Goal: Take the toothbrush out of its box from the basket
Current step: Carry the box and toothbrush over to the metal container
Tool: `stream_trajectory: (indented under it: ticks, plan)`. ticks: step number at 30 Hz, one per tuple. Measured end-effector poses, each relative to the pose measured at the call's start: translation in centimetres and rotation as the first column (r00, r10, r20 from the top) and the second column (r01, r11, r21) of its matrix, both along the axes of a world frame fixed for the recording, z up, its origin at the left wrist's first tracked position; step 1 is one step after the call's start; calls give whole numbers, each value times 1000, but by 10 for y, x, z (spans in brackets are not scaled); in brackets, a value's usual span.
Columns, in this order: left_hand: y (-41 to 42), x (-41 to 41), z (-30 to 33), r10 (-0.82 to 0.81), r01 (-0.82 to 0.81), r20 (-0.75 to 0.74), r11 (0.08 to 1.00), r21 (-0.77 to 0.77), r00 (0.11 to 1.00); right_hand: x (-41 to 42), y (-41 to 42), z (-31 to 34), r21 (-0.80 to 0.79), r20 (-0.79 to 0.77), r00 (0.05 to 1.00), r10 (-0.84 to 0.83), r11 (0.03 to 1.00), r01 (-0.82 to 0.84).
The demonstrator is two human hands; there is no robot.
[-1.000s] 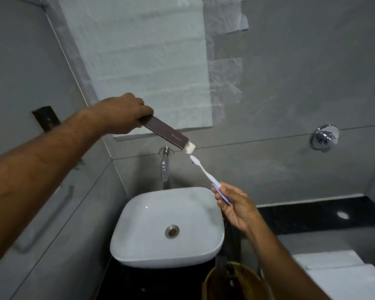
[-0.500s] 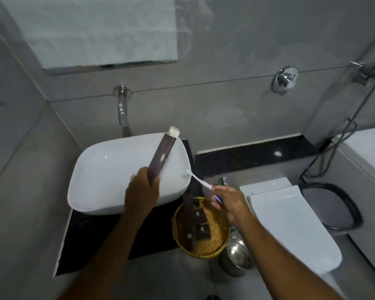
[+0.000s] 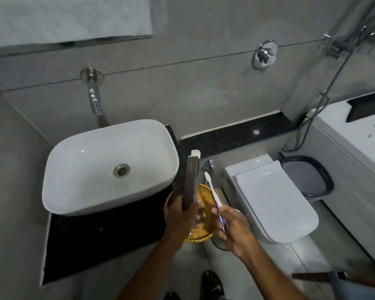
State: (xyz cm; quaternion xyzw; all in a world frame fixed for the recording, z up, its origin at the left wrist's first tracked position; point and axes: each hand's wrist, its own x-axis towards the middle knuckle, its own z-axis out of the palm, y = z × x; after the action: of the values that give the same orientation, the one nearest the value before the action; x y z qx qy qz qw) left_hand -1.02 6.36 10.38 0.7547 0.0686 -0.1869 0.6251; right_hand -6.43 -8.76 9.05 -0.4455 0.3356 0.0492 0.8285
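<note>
Above the woven basket (image 3: 205, 192), at the near right corner of the dark bench (image 3: 108, 237) that carries the white basin (image 3: 108, 165), both hands are raised with the task's two parts already apart. Left hand (image 3: 182, 215): closed round the lower end of the brown box (image 3: 191, 182), which stands nearly upright, its open end with a pale flap at the top, toward the far wall. Right hand (image 3: 234, 226): fingers and thumb pinched on the lower handle of the toothbrush (image 3: 213, 192), which is fully clear of the box and just to its right, not touching it as far as can be told. Long axis of the toothbrush: near-to-far and steeply raised, leaning slightly left; the white bristle head points up and away from the person, toward the small metal fitting (image 3: 209, 166) beyond the basket, while the blue-marked handle end points down into the palm. Risks, as judged: the grip sits low on a slender handle, so a loosened pinch could let the brush tip and fall to the floor or toward the closed toilet (image 3: 273, 202) at right; the empty box, held by one end only, could slip or knock the basket's rim if lowered carelessly; the bristles could brush the box flap or the fitting.
</note>
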Motion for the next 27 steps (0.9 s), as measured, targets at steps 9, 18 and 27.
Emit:
stream_trajectory:
  ticks: [9, 18, 27]
  plan:
    - [-62, -39, -33, -238, 237, 7, 969, 67, 971, -56, -62, -2, -251, -72, 972, -223, 947, 199]
    - [-180, -71, -140, -264, 299, -373, 954, 37, 890, -54, -152, -102, -365, -246, 910, -333, 902, 231]
    - [-250, -46, -343, 64, 96, -641, 973, 212, 765, -82, -203, -274, -331, -482, 846, -227, 941, 64]
